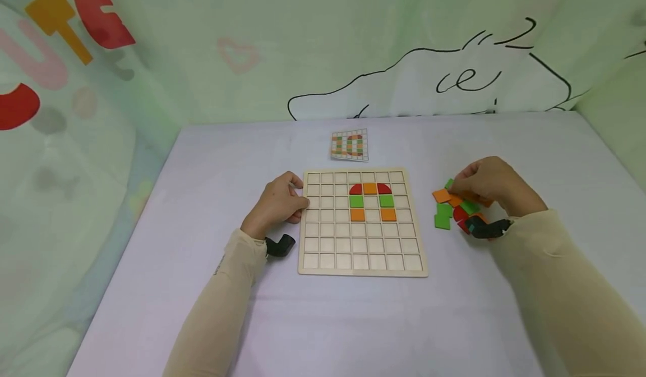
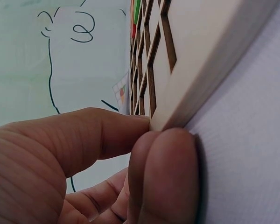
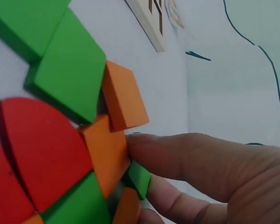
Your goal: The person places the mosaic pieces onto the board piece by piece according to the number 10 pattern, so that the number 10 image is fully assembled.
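A doodled green backdrop (image 1: 313, 35) spans the upper frame. On the pale table (image 1: 353, 326), the left hand (image 1: 275, 202) pinches the grid board (image 1: 335, 230) at centre; the right hand (image 1: 492, 182) is among coloured tiles (image 1: 442, 221) at right, whether gripping one I cannot tell.

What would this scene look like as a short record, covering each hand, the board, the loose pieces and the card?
Left hand: thumb and fingers hold the left edge of the wooden board
Right hand: at the loose pieces; whether it grips one is unclear
Board contents: seven coloured pieces in an arch: two red, three orange, two green
Loose colours: red, orange and green, to the right of the board
Card: printed with a coloured grid pattern, beyond the board
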`<state>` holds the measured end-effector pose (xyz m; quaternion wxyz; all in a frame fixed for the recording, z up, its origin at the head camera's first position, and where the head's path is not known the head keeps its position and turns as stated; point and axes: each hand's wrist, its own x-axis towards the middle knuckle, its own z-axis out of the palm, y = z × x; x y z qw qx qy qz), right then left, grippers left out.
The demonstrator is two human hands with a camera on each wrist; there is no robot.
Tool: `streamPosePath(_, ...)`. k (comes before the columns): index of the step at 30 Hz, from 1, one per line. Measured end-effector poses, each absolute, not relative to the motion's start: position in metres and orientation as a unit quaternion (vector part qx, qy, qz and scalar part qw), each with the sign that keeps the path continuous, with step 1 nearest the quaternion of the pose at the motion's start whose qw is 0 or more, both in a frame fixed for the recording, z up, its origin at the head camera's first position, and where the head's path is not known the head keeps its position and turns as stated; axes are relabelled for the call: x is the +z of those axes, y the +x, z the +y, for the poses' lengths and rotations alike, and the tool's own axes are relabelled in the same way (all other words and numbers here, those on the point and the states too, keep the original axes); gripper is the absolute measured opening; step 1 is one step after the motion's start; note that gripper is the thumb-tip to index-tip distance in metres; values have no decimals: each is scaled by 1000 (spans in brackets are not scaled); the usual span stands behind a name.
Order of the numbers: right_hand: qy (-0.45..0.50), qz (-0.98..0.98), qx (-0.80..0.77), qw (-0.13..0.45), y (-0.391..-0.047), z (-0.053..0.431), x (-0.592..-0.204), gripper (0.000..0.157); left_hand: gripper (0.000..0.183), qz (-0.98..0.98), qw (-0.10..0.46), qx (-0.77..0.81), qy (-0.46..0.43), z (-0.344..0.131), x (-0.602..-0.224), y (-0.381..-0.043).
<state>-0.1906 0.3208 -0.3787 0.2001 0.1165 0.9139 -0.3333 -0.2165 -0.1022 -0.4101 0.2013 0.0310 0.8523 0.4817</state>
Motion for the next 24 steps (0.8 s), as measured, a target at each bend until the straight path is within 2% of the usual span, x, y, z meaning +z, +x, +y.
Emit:
streamPosePath(4,121,916,-326,200,-188,317,-378,43,38,853,199,482,34,-102,-410,-217)
streamPosePath(11,120,923,-342,132,-182,315,-386,41,37,854,195,481,37,-102,-410,-217)
streamPosePath(18,135,902,-400,87,-175,311,-388,40,38,854,196,480,36,-101,-409,-216)
streamPosePath(21,130,885,-440,79,-173,305,-386,41,37,854,196,480,33,-101,-409,-216)
streamPosePath(24,112,865,-480,97,-170,298,-383,41,37,856,194,479,35,-102,-410,-216)
